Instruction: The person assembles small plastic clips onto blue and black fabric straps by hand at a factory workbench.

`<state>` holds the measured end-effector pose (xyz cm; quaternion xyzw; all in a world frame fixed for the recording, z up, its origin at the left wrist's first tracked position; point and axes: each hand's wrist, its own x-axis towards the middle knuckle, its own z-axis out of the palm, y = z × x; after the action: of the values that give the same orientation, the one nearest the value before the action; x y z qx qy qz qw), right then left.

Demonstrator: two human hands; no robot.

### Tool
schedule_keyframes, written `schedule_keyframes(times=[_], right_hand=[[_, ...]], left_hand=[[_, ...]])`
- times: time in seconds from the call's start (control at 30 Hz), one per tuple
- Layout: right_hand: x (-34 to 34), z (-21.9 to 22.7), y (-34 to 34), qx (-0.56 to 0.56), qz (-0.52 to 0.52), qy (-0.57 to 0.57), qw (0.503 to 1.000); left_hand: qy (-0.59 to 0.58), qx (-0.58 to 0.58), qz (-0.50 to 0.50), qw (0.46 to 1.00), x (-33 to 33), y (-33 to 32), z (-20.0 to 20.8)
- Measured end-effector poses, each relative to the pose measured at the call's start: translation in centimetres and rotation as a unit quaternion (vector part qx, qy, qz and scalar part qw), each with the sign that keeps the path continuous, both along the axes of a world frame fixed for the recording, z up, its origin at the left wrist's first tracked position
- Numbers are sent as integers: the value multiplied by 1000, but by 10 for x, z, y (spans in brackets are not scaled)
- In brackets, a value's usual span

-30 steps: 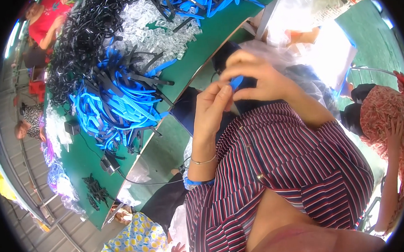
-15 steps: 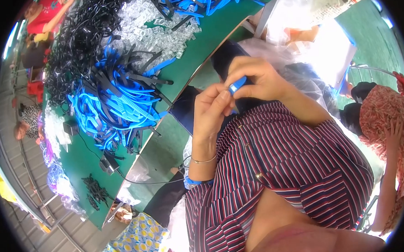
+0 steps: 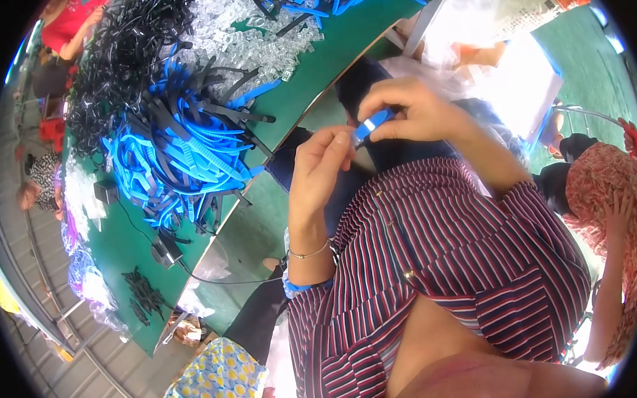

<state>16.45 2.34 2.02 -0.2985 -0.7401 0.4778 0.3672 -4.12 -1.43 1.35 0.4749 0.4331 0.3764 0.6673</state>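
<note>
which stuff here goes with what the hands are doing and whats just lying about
Belongs, or likely does:
blue strap, in the right hand, left hand at its end
pile of blue and black straps
heap of clear plastic pieces

Probably just lying about:
black box with a cable
pale plastic bag

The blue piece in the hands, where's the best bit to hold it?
Probably pinch the blue piece near its upper-right end, coming from the right, as the right hand does: it is narrow and slants up that way, and the left hand is at its lower-left end.
</note>
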Motion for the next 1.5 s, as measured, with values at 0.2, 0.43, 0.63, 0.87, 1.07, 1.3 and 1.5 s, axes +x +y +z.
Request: schedule_keyframes(times=[0.2, 0.43, 0.63, 0.87, 1.07, 1.3, 1.5], right_hand=[[5, -8, 3, 11, -6, -13, 1000], [-2, -8, 7, -15, -22, 32, 999], [-22, -10, 20, 60, -39, 47, 996], [-22, -12, 64, 3, -74, 22, 997], [-75, 15, 135, 55, 20, 18, 998], [-164, 14, 224, 102, -105, 18, 989], [-233, 27, 248, -45, -81, 47, 995]], left_hand=[[-6, 11, -26, 1000, 1, 4, -9], [-159, -57, 16, 986, 6, 3, -16], [-353, -92, 17, 931, -7, -10, -14], [-631, 28, -118, 766, -29, -39, -14], [-655, 317, -434, 531, -47, -40, 81], [-484, 348, -400, 696, -41, -17, 111], [43, 362, -33, 931, -35, -29, 92]])
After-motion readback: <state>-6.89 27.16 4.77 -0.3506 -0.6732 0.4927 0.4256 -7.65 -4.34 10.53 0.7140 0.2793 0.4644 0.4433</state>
